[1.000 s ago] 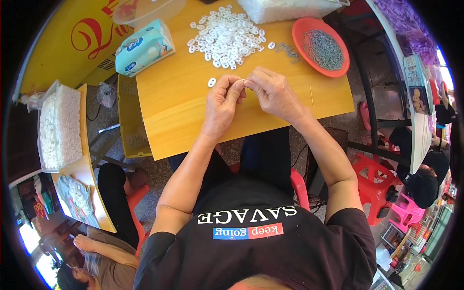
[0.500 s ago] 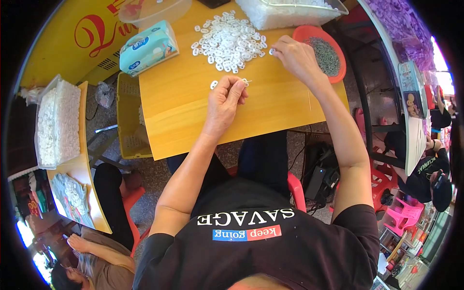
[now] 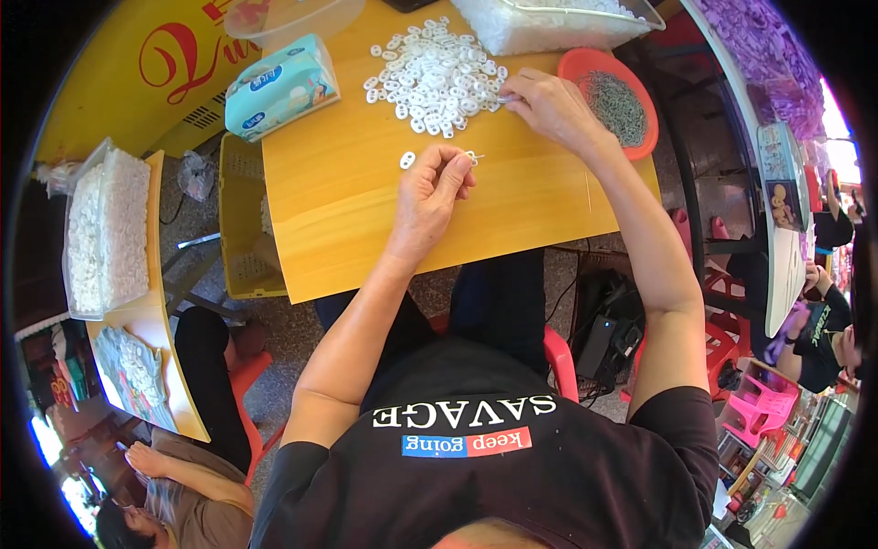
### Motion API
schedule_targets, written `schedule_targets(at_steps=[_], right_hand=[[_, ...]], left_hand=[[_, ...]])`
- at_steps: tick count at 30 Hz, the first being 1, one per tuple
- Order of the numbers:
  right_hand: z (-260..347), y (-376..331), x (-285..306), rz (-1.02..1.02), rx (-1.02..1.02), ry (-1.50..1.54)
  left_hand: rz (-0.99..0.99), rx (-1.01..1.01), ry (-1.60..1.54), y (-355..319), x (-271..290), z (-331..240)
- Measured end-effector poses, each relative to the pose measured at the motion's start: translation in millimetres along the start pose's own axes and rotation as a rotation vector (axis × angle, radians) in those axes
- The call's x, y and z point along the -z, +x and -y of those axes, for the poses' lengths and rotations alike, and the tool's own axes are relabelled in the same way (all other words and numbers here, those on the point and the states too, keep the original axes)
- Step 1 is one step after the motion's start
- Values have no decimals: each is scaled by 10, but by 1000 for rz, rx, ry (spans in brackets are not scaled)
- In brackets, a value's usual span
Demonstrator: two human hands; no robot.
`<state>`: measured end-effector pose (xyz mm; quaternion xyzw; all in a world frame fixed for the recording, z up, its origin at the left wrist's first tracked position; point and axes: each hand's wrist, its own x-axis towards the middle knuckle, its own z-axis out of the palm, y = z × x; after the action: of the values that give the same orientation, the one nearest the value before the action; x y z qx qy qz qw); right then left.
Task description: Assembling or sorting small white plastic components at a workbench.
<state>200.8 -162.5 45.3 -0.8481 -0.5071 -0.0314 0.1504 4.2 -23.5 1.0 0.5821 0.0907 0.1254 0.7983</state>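
Note:
My left hand (image 3: 430,197) is closed in a pinch above the yellow table (image 3: 366,247). Between its thumb and forefinger is a small white plastic piece (image 3: 473,156) with a thin pin-like bit sticking out; the fingers partly cover it. One loose white two-hole piece (image 3: 407,160) lies beside that hand. My right hand (image 3: 553,110) reaches to the right edge of a pile of white two-hole pieces (image 3: 439,78). Its fingertips are pinched on a small white piece (image 3: 506,98), mostly hidden by the fingers.
Right of my right hand stands a red bowl (image 3: 651,119) of small grey-green metal parts. A clear tub (image 3: 512,37) of white pieces is behind it, and a tissue pack (image 3: 282,87) lies at left. A thin stick (image 3: 588,190) rests near the right edge. Other people sit nearby.
My right hand has shifted slightly left, its fingertips now at the pile's edge. My left hand stays almost in place with its piece.

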Motion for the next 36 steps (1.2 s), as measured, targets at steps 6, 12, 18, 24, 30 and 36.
schedule_targets(at_steps=[6, 12, 18, 24, 30, 36], right_hand=[[-13, -5, -43, -25, -14, 1], [-4, 18, -90, -41, -54, 61], [42, -47, -107, -86, -43, 95], [204, -190, -123, -135, -259, 565], [648, -436, -131, -79, -523, 1400], [831, -553, -196, -79, -567, 1560]], left_hand=[[0, 0, 0, 10, -5, 11], [0, -13, -8, 7, 14, 23], [-3, -10, -1, 7, 24, 27], [-35, -13, -27, 17, 16, 34], [-56, 0, -40, 24, 26, -4], [-56, 3, -50, 22, 15, -18]])
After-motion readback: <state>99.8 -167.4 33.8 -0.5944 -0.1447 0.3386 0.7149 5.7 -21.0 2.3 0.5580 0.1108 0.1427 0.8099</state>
